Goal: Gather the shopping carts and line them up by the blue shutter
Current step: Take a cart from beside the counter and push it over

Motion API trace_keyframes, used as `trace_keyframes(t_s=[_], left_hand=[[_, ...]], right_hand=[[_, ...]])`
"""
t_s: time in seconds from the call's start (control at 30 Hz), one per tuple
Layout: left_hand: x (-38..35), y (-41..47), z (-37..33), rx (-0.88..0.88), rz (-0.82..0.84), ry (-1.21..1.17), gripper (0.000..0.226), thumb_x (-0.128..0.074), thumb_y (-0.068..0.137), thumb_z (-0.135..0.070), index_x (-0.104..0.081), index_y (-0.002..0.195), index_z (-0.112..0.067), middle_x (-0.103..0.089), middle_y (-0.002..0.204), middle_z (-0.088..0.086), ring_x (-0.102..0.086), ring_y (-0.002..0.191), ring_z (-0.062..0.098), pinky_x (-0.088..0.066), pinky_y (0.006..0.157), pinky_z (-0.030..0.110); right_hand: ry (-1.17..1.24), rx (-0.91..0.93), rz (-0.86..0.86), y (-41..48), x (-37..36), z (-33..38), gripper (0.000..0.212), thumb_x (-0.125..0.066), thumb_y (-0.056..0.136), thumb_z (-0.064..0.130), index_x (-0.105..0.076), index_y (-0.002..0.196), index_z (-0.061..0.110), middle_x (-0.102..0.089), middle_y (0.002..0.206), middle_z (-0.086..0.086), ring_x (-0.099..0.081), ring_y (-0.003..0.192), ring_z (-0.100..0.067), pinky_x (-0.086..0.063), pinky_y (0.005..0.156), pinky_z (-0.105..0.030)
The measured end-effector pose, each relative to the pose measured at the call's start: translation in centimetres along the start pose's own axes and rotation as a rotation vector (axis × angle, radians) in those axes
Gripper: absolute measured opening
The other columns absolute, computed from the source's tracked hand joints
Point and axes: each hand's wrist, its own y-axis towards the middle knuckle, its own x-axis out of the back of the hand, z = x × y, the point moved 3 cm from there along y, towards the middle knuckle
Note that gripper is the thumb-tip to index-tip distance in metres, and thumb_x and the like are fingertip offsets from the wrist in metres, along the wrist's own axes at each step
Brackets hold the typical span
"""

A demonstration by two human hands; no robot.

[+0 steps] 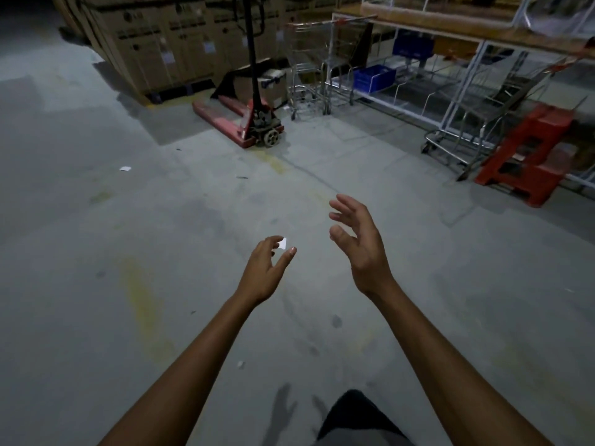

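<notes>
1. In the middle of the head view, over the concrete floor (96,284), the left hand (267,268) is hanging with its fingers loosely curved and its thumb out, pinching nothing. A white scrap (283,243) on the floor is showing in the gap.
2. The right hand (357,243) is reaching forward beside it, spread, palm turned inward and gripping nothing.
3. Well apart from both hands, at 12 o'clock, one shopping cart (306,69) is standing upright just beside a red pallet jack (244,123) and against a shelf rack (450,53).
4. At 2 o'clock a second cart (476,123) is sitting by the rack, next to a red step stool (528,156).
5. At 11 o'clock, cardboard boxes (154,43) are standing stacked behind the pallet jack.
</notes>
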Motion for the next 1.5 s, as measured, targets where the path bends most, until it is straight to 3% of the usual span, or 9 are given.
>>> trace_keyframes(t_s=[0.3, 0.4, 0.53, 0.63, 0.83, 1.07, 1.27, 1.37, 1.5], left_hand=[[-3.5, 22.2, 3.7, 0.068, 0.041, -0.002, 0.05, -0.053, 0.099, -0.051, -0.051, 0.139, -0.021, -0.055, 0.138, 0.002, -0.055, 0.117, 0.014, -0.04, 0.091, 0.026], [-4.6, 30.3, 2.3, 0.05, 0.04, -0.02, 0.05, -0.053, 0.097, -0.054, -0.052, 0.137, -0.024, -0.056, 0.137, -0.001, -0.056, 0.115, 0.011, -0.042, 0.086, 0.023], [-5.2, 40.5, -1.3, 0.0, 0.019, -0.058, 0.048, -0.053, 0.097, -0.053, -0.052, 0.137, -0.027, -0.057, 0.135, -0.005, -0.057, 0.115, 0.008, -0.048, 0.094, 0.03], [-5.0, 46.5, -4.1, -0.077, -0.024, -0.112, 0.05, -0.052, 0.096, -0.056, -0.052, 0.137, -0.027, -0.058, 0.133, -0.006, -0.056, 0.118, 0.006, -0.046, 0.087, 0.016], [-4.4, 57.9, -6.8, -0.218, -0.08, -0.188, 0.053, -0.047, 0.09, -0.062, -0.051, 0.133, -0.033, -0.058, 0.131, -0.008, -0.055, 0.12, 0.002, -0.045, 0.085, 0.006], [-4.1, 74.5, -3.0, -0.239, -0.119, -0.205, 0.051, -0.049, 0.089, -0.063, -0.051, 0.131, -0.035, -0.058, 0.13, -0.009, -0.055, 0.119, 0.001, -0.049, 0.089, 0.019], [-4.4, 90.9, 1.0, -0.17, -0.079, -0.217, 0.052, -0.056, 0.09, -0.057, -0.055, 0.132, -0.026, -0.06, 0.129, -0.01, -0.057, 0.116, 0.003, -0.051, 0.089, 0.028], [-5.4, 97.9, 2.9, -0.121, -0.009, -0.169, 0.043, -0.058, 0.093, -0.052, -0.054, 0.129, -0.03, -0.059, 0.129, -0.01, -0.056, 0.113, 0.0, -0.05, 0.087, 0.028], [-7.3, 105.6, 5.8, -0.048, 0.07, -0.119, 0.04, -0.061, 0.096, -0.047, -0.055, 0.13, -0.027, -0.059, 0.129, -0.009, -0.057, 0.111, 0.004, -0.05, 0.087, 0.031]], right_hand=[[0.023, 0.002, -0.007, 19.9, 0.8, -9.6, 0.066, -0.057, 0.085, 0.055, -0.045, 0.142, 0.025, -0.054, 0.141, 0.006, -0.054, 0.127, -0.011, -0.049, 0.095, -0.023], [0.02, -0.041, -0.024, 27.7, 2.1, -13.3, 0.065, -0.058, 0.084, 0.056, -0.046, 0.14, 0.027, -0.055, 0.14, 0.006, -0.054, 0.126, -0.009, -0.05, 0.094, -0.024], [-0.018, -0.123, -0.016, 37.1, 4.1, -18.0, 0.061, -0.06, 0.084, 0.054, -0.046, 0.139, 0.032, -0.054, 0.138, 0.01, -0.054, 0.123, -0.002, -0.049, 0.089, -0.016], [-0.053, -0.193, -0.019, 42.9, 5.3, -21.7, 0.057, -0.061, 0.085, 0.049, -0.046, 0.138, 0.032, -0.056, 0.136, 0.008, -0.056, 0.121, -0.004, -0.047, 0.086, -0.013], [-0.1, -0.334, -0.057, 52.6, 6.8, -29.7, 0.06, -0.062, 0.08, 0.054, -0.05, 0.134, 0.029, -0.06, 0.131, 0.004, -0.06, 0.115, -0.011, -0.051, 0.1, -0.037], [-0.13, -0.386, -0.048, 66.9, 5.2, -38.1, 0.075, -0.059, 0.072, 0.069, -0.051, 0.134, 0.028, -0.06, 0.126, 0.009, -0.06, 0.114, -0.012, -0.051, 0.1, -0.049], [-0.14, -0.367, -0.064, 82.4, 2.7, -41.0, 0.069, -0.058, 0.073, 0.07, -0.05, 0.132, 0.034, -0.059, 0.125, 0.016, -0.059, 0.114, -0.007, -0.051, 0.1, -0.05], [-0.116, -0.311, -0.091, 89.8, 1.9, -40.5, 0.066, -0.059, 0.074, 0.067, -0.051, 0.131, 0.034, -0.059, 0.128, 0.011, -0.059, 0.114, -0.007, -0.051, 0.1, -0.047], [-0.088, -0.198, -0.115, 98.1, 1.9, -39.0, 0.064, -0.058, 0.078, 0.062, -0.049, 0.134, 0.032, -0.058, 0.133, 0.009, -0.058, 0.119, -0.006, -0.051, 0.094, -0.029]])
